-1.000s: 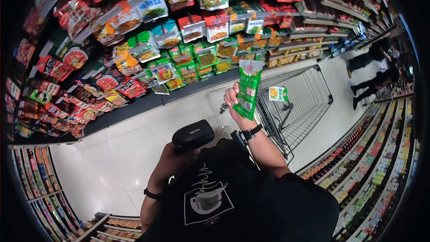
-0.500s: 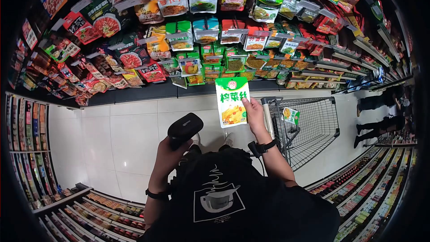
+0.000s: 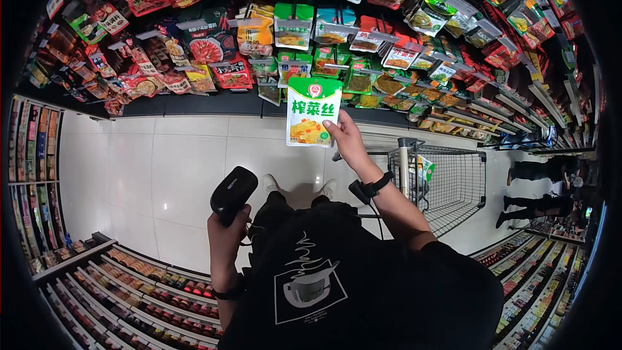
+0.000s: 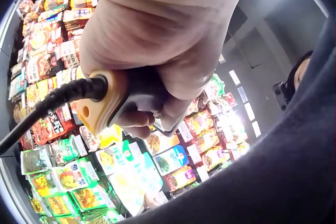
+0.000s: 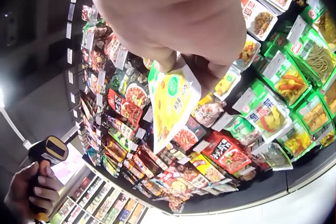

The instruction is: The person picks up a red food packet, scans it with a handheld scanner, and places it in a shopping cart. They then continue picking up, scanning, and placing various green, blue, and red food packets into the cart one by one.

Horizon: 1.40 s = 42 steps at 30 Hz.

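My right hand (image 3: 351,140) pinches a green and white pouch (image 3: 313,111) by its right edge, thumb on the front, front face toward the head camera. In the right wrist view the right hand (image 5: 173,19) holds the same pouch (image 5: 173,100), seen at an angle. My left hand (image 3: 228,236) grips a black handheld device (image 3: 234,193) over the floor, left of the pouch. In the left wrist view the left hand (image 4: 157,40) has its fingers curled round the device's yellow and black handle (image 4: 107,100), a coiled black cable running from it.
A shopping cart (image 3: 447,178) stands at the right with a green and white pouch (image 3: 426,168) inside. Racks of hanging packets (image 3: 295,26) run along the far side. Shelves (image 3: 155,291) stand behind at both sides. People (image 3: 541,188) are at the far right. Pale floor tiles (image 3: 188,162) lie between.
Over the last second the held pouch has turned from its green back to its white front and moved left. The left hand with the device has shifted slightly left; the head view has turned.
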Tool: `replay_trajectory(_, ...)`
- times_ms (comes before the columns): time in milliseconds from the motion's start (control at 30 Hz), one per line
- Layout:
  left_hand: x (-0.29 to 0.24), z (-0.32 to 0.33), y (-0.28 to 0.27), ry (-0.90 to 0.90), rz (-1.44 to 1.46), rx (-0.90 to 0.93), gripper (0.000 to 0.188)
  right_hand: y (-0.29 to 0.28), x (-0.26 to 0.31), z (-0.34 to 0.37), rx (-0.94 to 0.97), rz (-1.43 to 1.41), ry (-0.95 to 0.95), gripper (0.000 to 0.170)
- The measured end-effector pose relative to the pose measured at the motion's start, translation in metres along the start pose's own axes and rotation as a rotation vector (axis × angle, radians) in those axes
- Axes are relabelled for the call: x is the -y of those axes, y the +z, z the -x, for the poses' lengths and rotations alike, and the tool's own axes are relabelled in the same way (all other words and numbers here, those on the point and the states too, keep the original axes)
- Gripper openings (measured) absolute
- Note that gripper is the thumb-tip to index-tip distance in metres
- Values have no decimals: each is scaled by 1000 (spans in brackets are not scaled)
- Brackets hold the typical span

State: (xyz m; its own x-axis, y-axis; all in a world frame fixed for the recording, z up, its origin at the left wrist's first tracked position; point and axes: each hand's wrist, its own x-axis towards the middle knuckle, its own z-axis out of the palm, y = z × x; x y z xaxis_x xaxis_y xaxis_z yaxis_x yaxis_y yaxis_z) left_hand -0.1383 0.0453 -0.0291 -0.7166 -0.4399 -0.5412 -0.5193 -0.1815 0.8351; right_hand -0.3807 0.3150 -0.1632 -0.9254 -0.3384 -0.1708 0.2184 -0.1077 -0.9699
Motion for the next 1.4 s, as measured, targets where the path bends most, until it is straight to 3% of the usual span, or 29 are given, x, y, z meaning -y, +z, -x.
replay_trajectory(367, -15, -72, -77, 41, 36, 112, 23, 79, 11, -19, -83, -50, -52, 39)
replay_trajectory(700, -41, -124, -112, 18, 0, 195, 27, 107, 7, -33, -231, 65, 8, 32)
replay_trajectory(900, -55, -148, -105, 29, -31, 154, 24, 88, 2, -64, -209, 105, 65, 32)
replay_trajectory(1167, -85, -161, -62, -9, 13, 25, 24, 38, -22, -168, -270, 179, 71, 33)
replay_trajectory(1400, -120, -181, -11, -28, -32, -57, 20, 8, -50, -243, -222, 134, -57, 33)
